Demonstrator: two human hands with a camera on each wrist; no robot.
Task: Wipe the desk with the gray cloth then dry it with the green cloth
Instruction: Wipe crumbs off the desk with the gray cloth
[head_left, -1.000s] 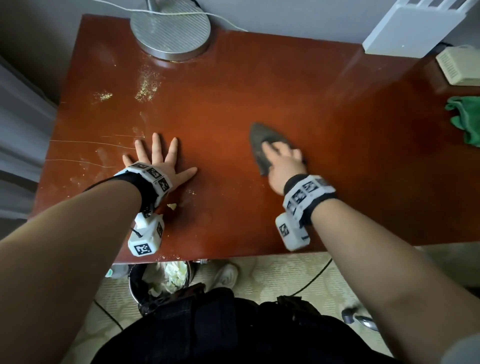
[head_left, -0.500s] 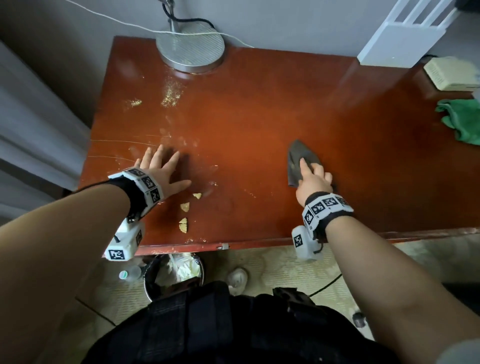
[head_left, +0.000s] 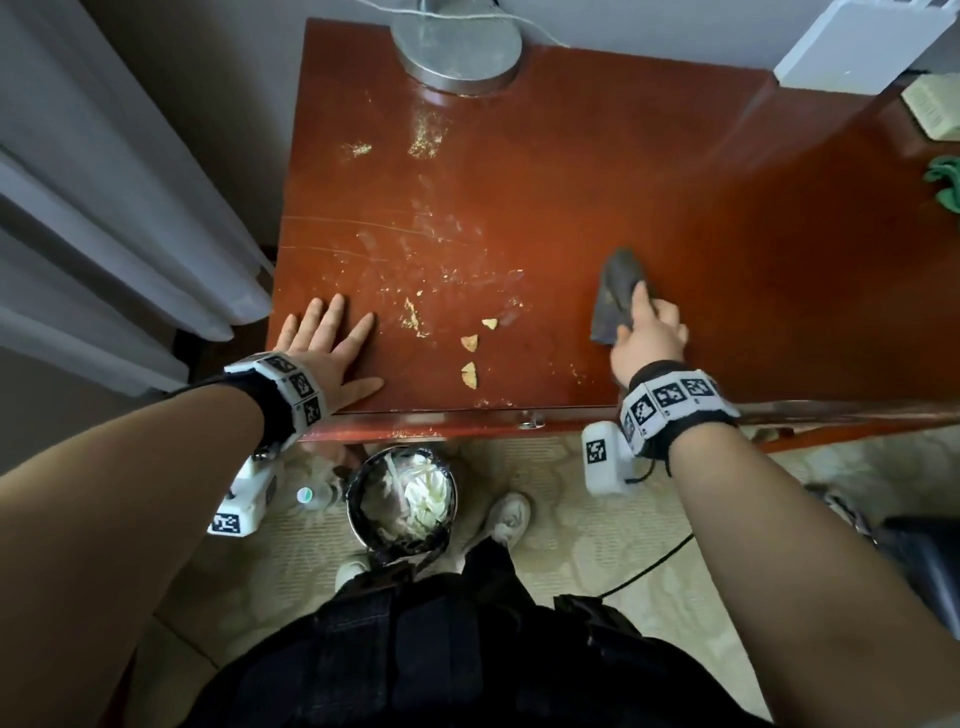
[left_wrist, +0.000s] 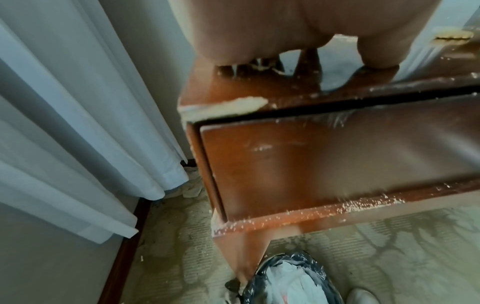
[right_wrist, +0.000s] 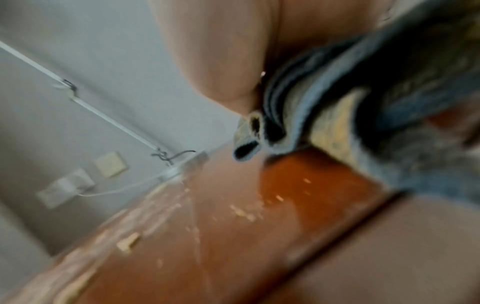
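The reddish wooden desk (head_left: 597, 171) carries crumbs (head_left: 469, 343) and dusty smears on its left half. My right hand (head_left: 649, 325) grips the bunched gray cloth (head_left: 615, 291) and holds it on the desk near the front edge, right of the crumbs. The blurred right wrist view shows the gray cloth (right_wrist: 363, 102) folded under the palm. My left hand (head_left: 330, 338) lies flat with fingers spread at the desk's front left corner. In the left wrist view only the heel of that left hand (left_wrist: 285, 30) shows. The green cloth (head_left: 945, 182) lies at the far right edge.
A round metal lamp base (head_left: 457, 47) stands at the back, with a white box (head_left: 862, 41) and a beige box (head_left: 932, 106) at the back right. A lined trash bin (head_left: 400, 499) sits on the floor under the front edge. Curtains (head_left: 104, 208) hang left.
My left hand slid left and back toward the front corner, uncovering crumb pieces. My right hand drew the gray cloth closer to the front edge.
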